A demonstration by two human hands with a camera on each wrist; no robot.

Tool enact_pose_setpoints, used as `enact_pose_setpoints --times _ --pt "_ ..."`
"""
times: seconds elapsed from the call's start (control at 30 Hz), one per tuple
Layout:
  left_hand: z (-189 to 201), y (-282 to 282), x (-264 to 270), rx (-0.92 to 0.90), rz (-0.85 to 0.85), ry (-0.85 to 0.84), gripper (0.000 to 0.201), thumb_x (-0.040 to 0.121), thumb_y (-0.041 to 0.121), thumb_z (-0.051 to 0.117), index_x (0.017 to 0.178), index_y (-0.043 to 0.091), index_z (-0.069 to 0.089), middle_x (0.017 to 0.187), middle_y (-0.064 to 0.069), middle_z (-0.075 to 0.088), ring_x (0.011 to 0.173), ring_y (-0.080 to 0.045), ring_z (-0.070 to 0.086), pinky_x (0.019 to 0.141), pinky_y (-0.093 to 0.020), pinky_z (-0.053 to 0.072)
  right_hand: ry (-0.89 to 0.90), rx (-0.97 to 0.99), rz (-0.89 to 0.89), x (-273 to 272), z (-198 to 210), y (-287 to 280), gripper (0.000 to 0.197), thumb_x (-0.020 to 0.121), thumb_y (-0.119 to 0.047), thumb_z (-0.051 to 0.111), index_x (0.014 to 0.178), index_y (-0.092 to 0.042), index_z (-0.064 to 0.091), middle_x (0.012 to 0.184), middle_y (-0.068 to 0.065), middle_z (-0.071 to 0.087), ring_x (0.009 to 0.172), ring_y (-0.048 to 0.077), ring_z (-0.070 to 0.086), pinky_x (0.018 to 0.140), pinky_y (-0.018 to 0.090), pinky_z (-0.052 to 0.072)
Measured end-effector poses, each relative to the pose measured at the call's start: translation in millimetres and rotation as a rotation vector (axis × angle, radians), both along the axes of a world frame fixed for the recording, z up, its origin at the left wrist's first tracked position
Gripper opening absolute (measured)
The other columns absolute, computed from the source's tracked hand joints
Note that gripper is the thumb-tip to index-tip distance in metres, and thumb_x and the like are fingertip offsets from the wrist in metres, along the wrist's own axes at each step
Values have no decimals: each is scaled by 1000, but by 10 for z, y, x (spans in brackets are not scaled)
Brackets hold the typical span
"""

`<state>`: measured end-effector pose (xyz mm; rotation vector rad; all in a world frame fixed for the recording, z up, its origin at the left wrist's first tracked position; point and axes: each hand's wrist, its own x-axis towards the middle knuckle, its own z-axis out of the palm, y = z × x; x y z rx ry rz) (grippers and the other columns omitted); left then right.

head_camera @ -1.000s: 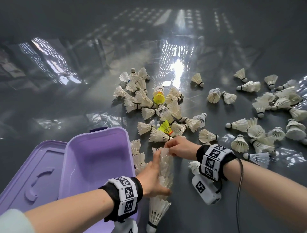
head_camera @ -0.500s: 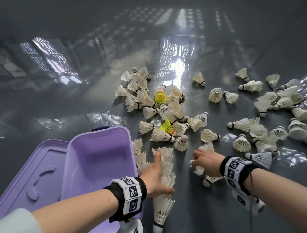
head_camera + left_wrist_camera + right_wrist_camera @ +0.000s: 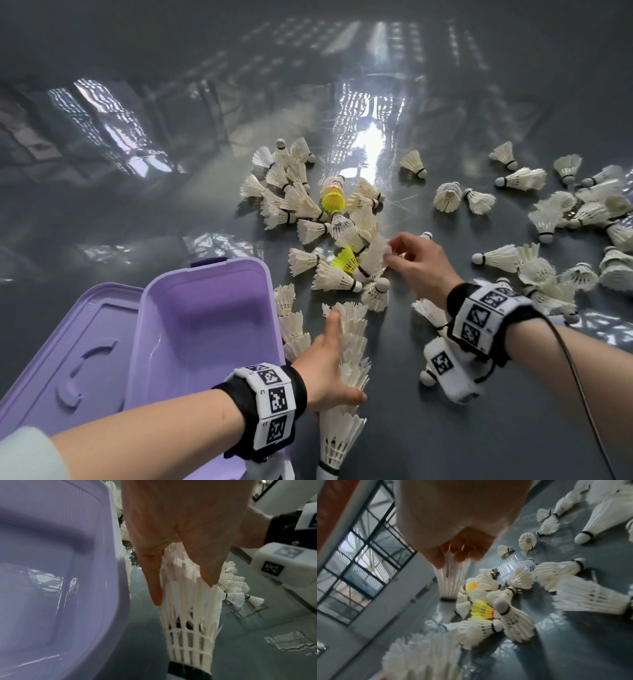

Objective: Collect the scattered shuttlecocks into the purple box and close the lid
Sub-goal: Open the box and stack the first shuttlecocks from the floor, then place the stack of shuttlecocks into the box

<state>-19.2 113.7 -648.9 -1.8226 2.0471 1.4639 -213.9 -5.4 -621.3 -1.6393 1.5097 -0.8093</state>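
Observation:
The open purple box (image 3: 205, 308) stands at the lower left with nothing in it, and its wall fills the left wrist view (image 3: 51, 574). Just right of it a long stack of nested white shuttlecocks (image 3: 349, 346) lies on the floor. My left hand (image 3: 346, 356) holds that stack between forefinger and thumb; close up, the left hand (image 3: 183, 591) lies over the stack's feathers (image 3: 188, 622). My right hand (image 3: 394, 251) pinches one white shuttlecock (image 3: 371, 260) by its feather tips above the middle pile. The right hand (image 3: 453, 557) holds this shuttlecock (image 3: 449, 582) cork down.
The purple lid (image 3: 68, 359) lies flat left of the box. A shorter nested stack (image 3: 291, 325) lies against the box's right wall. Two yellow shuttlecocks (image 3: 334, 202) (image 3: 346, 258) sit among several loose white ones; more white ones (image 3: 548, 274) spread to the right on the glossy grey floor.
My right hand left the top of the stack, swung back to the near right, then reached forward to the middle pile and lifted a white shuttlecock. The left hand stayed on the stack.

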Motion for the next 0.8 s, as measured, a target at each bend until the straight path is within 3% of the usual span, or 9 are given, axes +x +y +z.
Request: enact_pose_setpoints --times 0.07,0.2,0.33,0.43,0.57,0.63,0.73,0.8 --pt "43 -8 -1 -42 -6 12 135 71 46 79 139 34 -38 154 -11 25 134 -26 42 109 -31 36 -129 141 94 76 36 -55 10 83 -8 68 82 -17 63 70 -7 65 63 7 59 65 25 45" --pt "243 -93 47 -130 -1 73 135 71 42 77 135 36 -42 154 -13 26 127 -26 49 105 -32 42 -18 269 326 282 163 -106 3 80 -11 66 82 -12 64 76 4 64 72 20 58 71 38 46" --pt "548 -216 235 -250 84 138 135 71 35 78 137 35 -40 151 -13 34 111 -24 59 95 -28 49 -56 184 384 621 514 -208 14 88 0 57 82 -12 62 71 0 55 64 9 51 63 21 40" --pt "787 -301 485 -391 210 145 138 72 33 79 134 39 -44 143 -17 47 96 -27 65 88 -31 52 -149 90 359 913 837 -344 15 89 4 54 95 -8 62 73 -2 56 54 -3 52 54 10 40" --pt "895 -326 897 -499 426 94 136 72 41 78 136 34 -43 142 -10 49 104 -29 64 92 -30 48 -139 26 423 1457 1142 -504 9 90 -1 55 91 -5 63 76 2 57 63 9 48 56 16 39" --pt "801 -257 1097 -455 486 39 134 74 45 76 131 38 -46 145 -13 46 101 -30 65 89 -33 50 -66 22 491 1815 1117 -523 8 88 -3 57 88 -4 65 74 3 57 63 10 48 57 19 38" --pt "605 -45 1390 -337 554 -91 132 79 40 72 125 36 -52 147 -21 39 90 -29 64 69 -27 48 60 56 588 2348 841 -413 14 84 -9 57 73 -16 63 72 3 59 68 15 51 64 28 40" --pt "480 118 1557 -262 593 -160 131 79 31 73 134 28 -46 153 -19 27 102 -30 62 72 -28 48 116 68 613 2592 588 -254 13 87 -12 56 75 -12 63 75 6 58 72 18 50 65 27 39"
